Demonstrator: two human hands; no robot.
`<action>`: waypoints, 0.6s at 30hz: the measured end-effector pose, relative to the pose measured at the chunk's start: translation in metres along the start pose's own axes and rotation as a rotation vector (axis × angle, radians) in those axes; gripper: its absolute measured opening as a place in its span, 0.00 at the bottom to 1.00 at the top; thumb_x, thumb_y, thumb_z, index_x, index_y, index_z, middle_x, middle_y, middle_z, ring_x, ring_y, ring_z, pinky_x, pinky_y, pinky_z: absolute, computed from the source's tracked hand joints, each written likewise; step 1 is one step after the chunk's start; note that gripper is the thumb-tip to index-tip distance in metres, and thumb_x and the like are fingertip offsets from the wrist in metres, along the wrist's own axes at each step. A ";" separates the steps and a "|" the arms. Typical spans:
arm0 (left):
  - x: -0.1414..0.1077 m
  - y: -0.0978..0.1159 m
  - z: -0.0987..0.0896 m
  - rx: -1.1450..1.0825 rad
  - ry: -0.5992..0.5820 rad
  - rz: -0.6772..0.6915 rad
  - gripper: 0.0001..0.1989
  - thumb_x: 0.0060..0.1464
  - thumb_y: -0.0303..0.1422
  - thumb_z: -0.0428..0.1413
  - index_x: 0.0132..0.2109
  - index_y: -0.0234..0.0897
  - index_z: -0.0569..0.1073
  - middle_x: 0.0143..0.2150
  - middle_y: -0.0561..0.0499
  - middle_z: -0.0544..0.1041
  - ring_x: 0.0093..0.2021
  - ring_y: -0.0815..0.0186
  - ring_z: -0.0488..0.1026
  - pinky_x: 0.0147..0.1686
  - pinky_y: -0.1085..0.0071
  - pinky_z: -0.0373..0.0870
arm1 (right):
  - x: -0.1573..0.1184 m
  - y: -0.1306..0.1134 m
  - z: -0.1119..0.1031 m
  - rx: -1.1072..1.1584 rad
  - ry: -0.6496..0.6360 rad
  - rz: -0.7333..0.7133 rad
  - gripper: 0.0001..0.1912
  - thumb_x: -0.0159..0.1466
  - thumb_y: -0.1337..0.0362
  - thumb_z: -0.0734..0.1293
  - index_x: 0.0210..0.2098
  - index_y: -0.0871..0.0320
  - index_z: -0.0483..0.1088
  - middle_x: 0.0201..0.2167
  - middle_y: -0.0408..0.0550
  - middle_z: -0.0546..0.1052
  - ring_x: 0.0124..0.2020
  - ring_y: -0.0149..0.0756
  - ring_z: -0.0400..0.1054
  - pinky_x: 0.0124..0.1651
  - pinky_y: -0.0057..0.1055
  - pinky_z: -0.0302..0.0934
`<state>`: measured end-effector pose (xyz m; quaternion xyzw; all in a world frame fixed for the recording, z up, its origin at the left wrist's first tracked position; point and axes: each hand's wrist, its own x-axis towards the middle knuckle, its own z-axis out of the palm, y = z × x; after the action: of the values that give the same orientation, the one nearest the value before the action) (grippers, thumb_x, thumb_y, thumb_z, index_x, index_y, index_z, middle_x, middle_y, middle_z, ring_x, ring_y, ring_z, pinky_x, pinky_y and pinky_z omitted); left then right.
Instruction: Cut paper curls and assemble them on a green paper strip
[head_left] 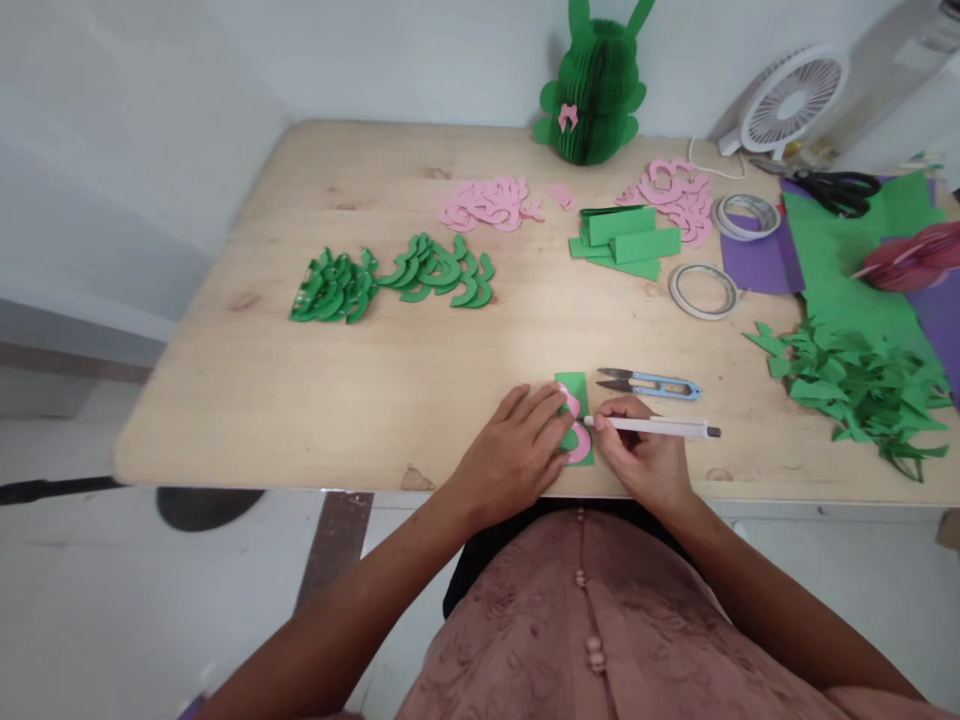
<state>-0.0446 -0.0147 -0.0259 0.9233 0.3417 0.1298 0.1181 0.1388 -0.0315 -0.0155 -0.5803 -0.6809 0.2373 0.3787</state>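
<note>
My left hand (pixel 517 445) lies flat, fingers stretched out, pressing a curved pink paper cutout (pixel 578 444) onto a small green paper strip (pixel 574 382) near the table's front edge. The fingers cover part of the cutout. My right hand (pixel 649 462) is closed around a white pen (pixel 656 427), whose tip points left and meets the edge of the pink cutout; whether it touches the paper I cannot tell. Just beyond that hand, blue thread snips (pixel 652 383) lie on the wooden table (pixel 360 400).
Green curved cutouts (pixel 435 268) lie left, pink cutouts (pixel 487 204) behind. Folded green strips (pixel 630 240) and two tape rolls (pixel 703 291) are right of centre. Green scraps (pixel 862 385), black-handled scissors (pixel 836 190), a white fan (pixel 795 100) and a green honeycomb paper figure (pixel 596 90) stand or lie farther off.
</note>
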 end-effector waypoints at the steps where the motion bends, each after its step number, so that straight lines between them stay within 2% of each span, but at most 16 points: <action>1: 0.000 0.000 0.000 0.000 -0.001 -0.001 0.18 0.62 0.34 0.44 0.56 0.33 0.65 0.62 0.41 0.63 0.66 0.58 0.52 0.64 0.55 0.48 | 0.000 0.000 0.000 -0.001 -0.005 0.000 0.04 0.61 0.68 0.62 0.29 0.57 0.67 0.25 0.43 0.70 0.24 0.31 0.64 0.28 0.28 0.58; 7: 0.000 0.000 0.000 0.003 0.002 0.001 0.19 0.62 0.34 0.44 0.56 0.32 0.64 0.62 0.40 0.63 0.65 0.57 0.53 0.64 0.56 0.47 | 0.000 0.000 0.000 -0.030 -0.003 -0.008 0.04 0.61 0.68 0.62 0.29 0.57 0.67 0.25 0.44 0.72 0.26 0.32 0.65 0.28 0.28 0.59; 18: 0.001 0.000 -0.001 -0.014 -0.005 -0.001 0.18 0.62 0.34 0.44 0.56 0.32 0.65 0.62 0.40 0.63 0.66 0.57 0.52 0.64 0.55 0.47 | 0.000 0.002 0.002 -0.029 0.040 0.031 0.04 0.60 0.67 0.62 0.29 0.57 0.67 0.23 0.42 0.70 0.22 0.29 0.62 0.25 0.26 0.57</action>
<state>-0.0442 -0.0146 -0.0251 0.9225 0.3412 0.1299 0.1252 0.1385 -0.0314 -0.0177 -0.6007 -0.6675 0.2215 0.3802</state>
